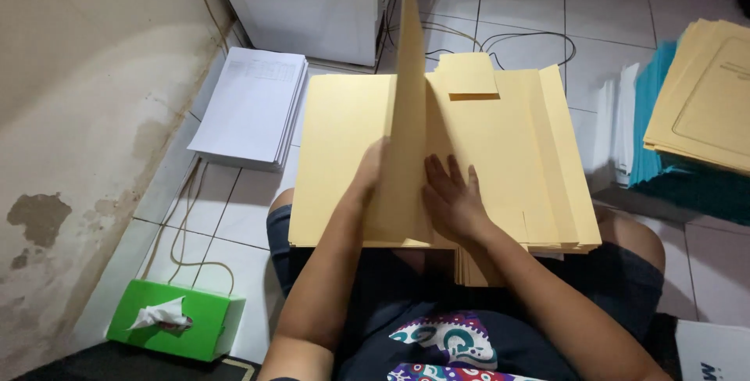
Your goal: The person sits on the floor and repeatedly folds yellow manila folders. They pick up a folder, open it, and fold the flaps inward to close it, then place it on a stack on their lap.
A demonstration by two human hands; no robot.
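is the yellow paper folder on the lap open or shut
Open: the yellow paper folder lies spread, one leaf standing upright mid-turn against the left hand, while the right hand presses the right side flat.

The raised yellow sheet, standing on edge at twelve o'clock, hides most of the left hand, so its grip cannot be told. At three o'clock the frame edge cuts off the yellow folder pile and the teal stack beneath it. The print on the white paper stack at ten o'clock is too small to make out.
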